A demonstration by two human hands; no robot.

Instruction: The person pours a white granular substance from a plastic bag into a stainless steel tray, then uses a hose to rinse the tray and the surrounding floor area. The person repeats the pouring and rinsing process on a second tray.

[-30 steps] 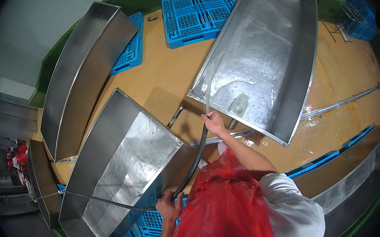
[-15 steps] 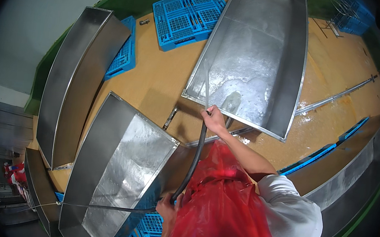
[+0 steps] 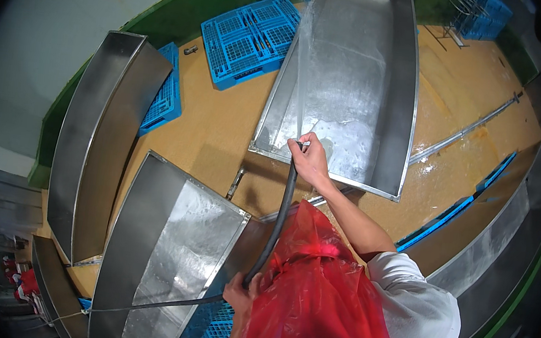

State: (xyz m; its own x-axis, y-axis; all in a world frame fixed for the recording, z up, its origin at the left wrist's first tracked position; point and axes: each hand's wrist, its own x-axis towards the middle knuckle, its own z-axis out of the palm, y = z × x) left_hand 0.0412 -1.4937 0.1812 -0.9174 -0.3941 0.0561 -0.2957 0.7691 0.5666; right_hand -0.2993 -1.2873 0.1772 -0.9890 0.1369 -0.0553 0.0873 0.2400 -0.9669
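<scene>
A black hose (image 3: pixel 272 238) runs up from my left hand to my right hand. Closed around the hose's end, my right hand (image 3: pixel 311 163) is over the near edge of a long stainless steel trough (image 3: pixel 354 65). A pale jet of water (image 3: pixel 303 73) shoots from the hose end along the trough's left side toward its far end. Wet, shiny patches lie on the trough's bottom. Lower down, by the red apron (image 3: pixel 321 286), my left hand (image 3: pixel 242 291) grips the hose further back. From there the hose trails left across a second steel trough (image 3: pixel 177 245).
Blue plastic pallets (image 3: pixel 250 40) lie on the tan floor at the back. Another steel trough (image 3: pixel 98 144) stands at the left, and one more (image 3: pixel 487 238) curves along the right. A floor drain channel (image 3: pixel 465 131) runs at the right. A person in red (image 3: pixel 24 282) is far left.
My right hand and the hose end have shifted slightly up over the trough. The water jet now reaches further toward the far end, and the foamy water near the trough's near end has shrunk.
</scene>
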